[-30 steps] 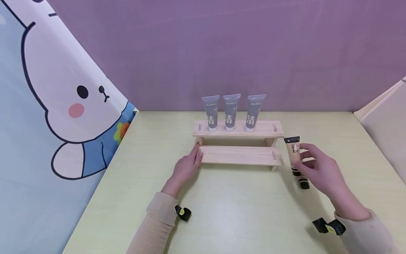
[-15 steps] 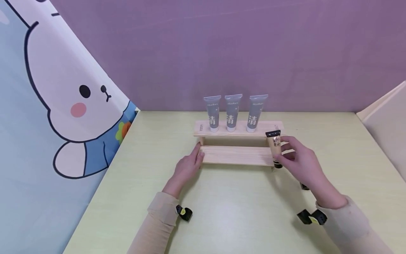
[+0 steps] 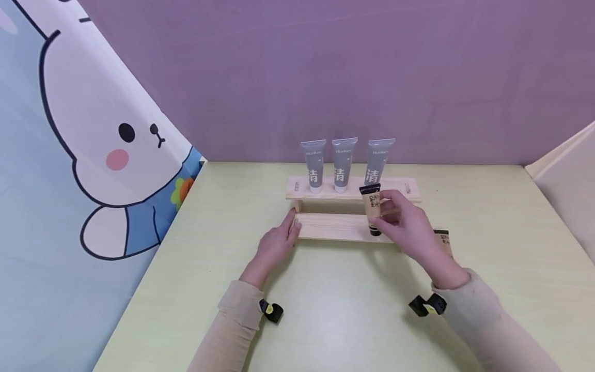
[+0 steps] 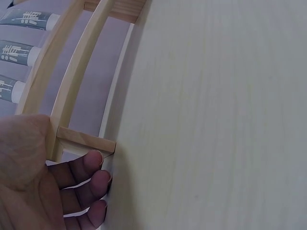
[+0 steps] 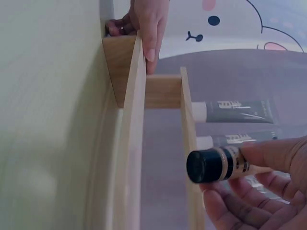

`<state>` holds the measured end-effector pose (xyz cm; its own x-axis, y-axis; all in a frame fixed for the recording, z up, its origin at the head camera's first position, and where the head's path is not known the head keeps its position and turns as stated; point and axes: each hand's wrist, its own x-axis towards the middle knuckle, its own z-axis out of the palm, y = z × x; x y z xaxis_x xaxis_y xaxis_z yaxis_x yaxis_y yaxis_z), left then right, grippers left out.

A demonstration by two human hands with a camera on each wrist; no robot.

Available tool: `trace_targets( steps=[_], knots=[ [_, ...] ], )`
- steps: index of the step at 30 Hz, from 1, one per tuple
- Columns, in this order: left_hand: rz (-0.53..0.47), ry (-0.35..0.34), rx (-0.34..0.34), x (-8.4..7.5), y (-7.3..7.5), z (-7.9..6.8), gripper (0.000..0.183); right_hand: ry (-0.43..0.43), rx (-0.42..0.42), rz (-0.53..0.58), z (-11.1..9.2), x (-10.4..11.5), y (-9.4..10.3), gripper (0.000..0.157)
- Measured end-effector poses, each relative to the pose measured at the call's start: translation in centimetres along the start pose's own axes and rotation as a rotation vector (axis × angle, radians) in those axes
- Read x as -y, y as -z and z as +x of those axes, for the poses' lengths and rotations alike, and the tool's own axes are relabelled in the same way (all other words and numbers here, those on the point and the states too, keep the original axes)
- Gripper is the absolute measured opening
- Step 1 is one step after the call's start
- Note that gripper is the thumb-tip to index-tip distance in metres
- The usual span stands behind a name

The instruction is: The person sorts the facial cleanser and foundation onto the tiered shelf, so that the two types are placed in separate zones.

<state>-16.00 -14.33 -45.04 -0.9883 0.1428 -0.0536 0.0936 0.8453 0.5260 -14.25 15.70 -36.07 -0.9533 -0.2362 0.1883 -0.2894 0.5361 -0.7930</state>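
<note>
A two-step wooden display rack (image 3: 332,225) stands on the table. My left hand (image 3: 277,243) holds its left end, thumb at the lower step and fingers curled beside the end support in the left wrist view. My right hand (image 3: 405,223) pinches a small beige squeeze tube (image 3: 371,204) between thumb and fingers, black cap (image 5: 204,166) downward. In the head view this tube overlaps the lower step and the base of the rightmost grey tube (image 3: 379,155). Two more grey tubes, a left one (image 3: 315,164) and a middle one (image 3: 342,161), stand on their white caps on the upper step.
Another beige tube (image 3: 443,239) lies on the table right of the rack, partly hidden by my right forearm. Behind the table rises a purple backdrop (image 3: 325,77). A cartoon-printed cloth (image 3: 116,206) hangs at the left, and a pale panel (image 3: 569,170) stands at the right.
My right hand has carried the beige tube leftward from beyond the rack's right end to over the lower step. The other beige tube stays behind. My left hand keeps its hold on the rack.
</note>
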Motion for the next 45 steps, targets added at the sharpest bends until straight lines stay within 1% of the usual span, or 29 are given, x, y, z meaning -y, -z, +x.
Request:
trace_targets(
  steps=[4, 9, 12, 18, 21, 25, 30, 34, 37, 40, 42, 45],
  knots=[
    [0.005, 0.004, -0.003, 0.0, 0.0, 0.0, 0.057, 0.031, 0.023, 0.080, 1.1, 0.0, -1.5, 0.044],
    [0.001, 0.001, -0.006, -0.1, 0.1, 0.0, 0.057, 0.065, 0.035, 0.139, 2.4, 0.2, -3.8, 0.043],
    [-0.003, 0.002, -0.001, -0.1, 0.1, 0.0, 0.057, 0.071, 0.022, 0.167, 2.9, 0.3, -5.0, 0.041],
    [-0.005, 0.009, 0.005, -0.2, 0.0, 0.0, 0.057, 0.079, -0.011, 0.217, 3.7, 0.3, -7.2, 0.043],
    [-0.007, 0.020, 0.008, -0.2, 0.0, 0.0, 0.058, 0.082, -0.011, 0.219, 4.0, 0.0, -8.2, 0.043],
    [-0.009, 0.023, 0.015, -0.2, -0.1, 0.0, 0.058, 0.082, -0.014, 0.165, 3.9, -0.6, -9.1, 0.039],
    [-0.008, 0.008, -0.004, -0.1, -0.1, 0.0, 0.058, 0.124, -0.039, 0.078, 3.5, -0.7, -9.5, 0.033],
    [-0.008, 0.010, -0.011, -0.1, -0.1, 0.0, 0.057, 0.149, -0.045, 0.051, 3.4, -0.7, -9.5, 0.032],
    [-0.007, 0.013, -0.007, -0.1, -0.1, 0.0, 0.057, 0.136, -0.042, 0.038, 3.2, -0.6, -9.3, 0.037],
    [-0.009, 0.011, -0.005, -0.1, -0.1, 0.0, 0.058, 0.113, -0.033, 0.016, 2.7, -0.5, -8.8, 0.048],
    [-0.011, 0.011, -0.006, -0.1, 0.0, -0.1, 0.058, 0.103, -0.033, 0.000, 2.3, -0.4, -8.1, 0.054],
    [-0.014, 0.011, -0.009, -0.2, 0.1, -0.1, 0.058, 0.106, -0.031, -0.007, 1.6, -0.3, -6.9, 0.056]
  ],
)
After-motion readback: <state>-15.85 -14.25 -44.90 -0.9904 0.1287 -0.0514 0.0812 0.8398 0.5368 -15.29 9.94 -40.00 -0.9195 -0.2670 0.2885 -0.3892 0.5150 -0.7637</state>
